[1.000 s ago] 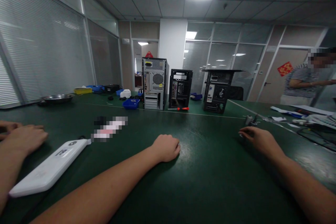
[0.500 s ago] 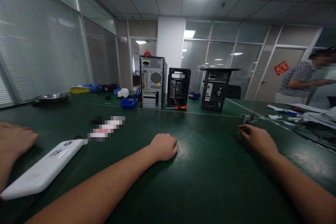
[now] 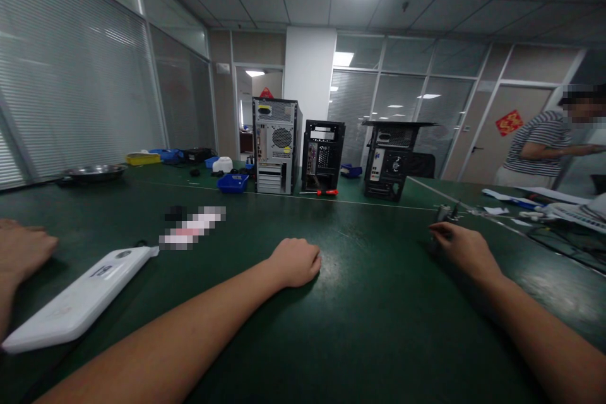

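Observation:
My left hand rests palm down on the green table, its fingers curled into a loose fist with nothing showing in them. Farther right, my right hand is bent down at the wrist, thumb and fingers drawn together. Whether anything small sits between those fingertips is hidden. Just beyond them stand small metal parts, too small to name; I cannot tell if the fingers touch them. Left of my left forearm lies a long white device with a dark marking on top.
Another person's hand rests at the left edge. Three computer cases stand at the back, a red-handled screwdriver before them. A blue bin and metal bowl are left. Cables and papers lie right, near a standing person.
The other person's hand at the left edge has shifted slightly left. The view has moved a little; both my hands keep their places and poses.

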Tool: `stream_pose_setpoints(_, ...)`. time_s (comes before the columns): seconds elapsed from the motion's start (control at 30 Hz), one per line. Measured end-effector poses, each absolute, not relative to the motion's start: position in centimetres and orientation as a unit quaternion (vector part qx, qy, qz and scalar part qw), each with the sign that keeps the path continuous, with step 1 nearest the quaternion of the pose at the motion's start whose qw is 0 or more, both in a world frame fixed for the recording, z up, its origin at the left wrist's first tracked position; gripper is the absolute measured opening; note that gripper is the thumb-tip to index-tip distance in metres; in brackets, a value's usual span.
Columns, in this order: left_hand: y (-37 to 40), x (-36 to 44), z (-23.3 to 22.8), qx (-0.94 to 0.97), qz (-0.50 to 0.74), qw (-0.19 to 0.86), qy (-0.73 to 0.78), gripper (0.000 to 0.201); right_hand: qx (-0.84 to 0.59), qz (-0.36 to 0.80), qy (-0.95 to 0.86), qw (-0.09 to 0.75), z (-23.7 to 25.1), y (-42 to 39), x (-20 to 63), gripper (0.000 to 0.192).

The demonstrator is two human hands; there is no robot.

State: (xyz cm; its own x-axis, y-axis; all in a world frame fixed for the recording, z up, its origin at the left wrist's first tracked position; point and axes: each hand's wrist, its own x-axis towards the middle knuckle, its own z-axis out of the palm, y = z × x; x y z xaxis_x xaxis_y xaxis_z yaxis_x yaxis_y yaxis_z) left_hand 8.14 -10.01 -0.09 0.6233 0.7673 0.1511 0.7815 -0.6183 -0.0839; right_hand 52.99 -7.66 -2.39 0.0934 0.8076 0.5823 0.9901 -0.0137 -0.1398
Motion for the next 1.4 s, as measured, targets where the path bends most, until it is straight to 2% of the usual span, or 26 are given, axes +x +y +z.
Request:
stream_pose_setpoints(0.63, -9.8, 8.1, -0.4, -0.899, -0.048, 0.071, -0.430, 0.043, -0.688, -0.171, -0.643, 0.289, -1.2, -8.7, 52.4, 0.040)
stream_pose_setpoints(0.83, -9.9, 8.1, -0.2, -0.900, -0.048, 0.073, -0.428, 0.043, -0.695, -0.141, -0.653, 0.266, -1.1, -8.7, 52.3, 0.037)
stream_pose_setpoints(1.4, -9.9, 8.1, -0.3, -0.897, -0.052, 0.084, -0.431, 0.041, -0.670, -0.155, -0.682, 0.250, -1.0, -8.9, 51.9, 0.035)
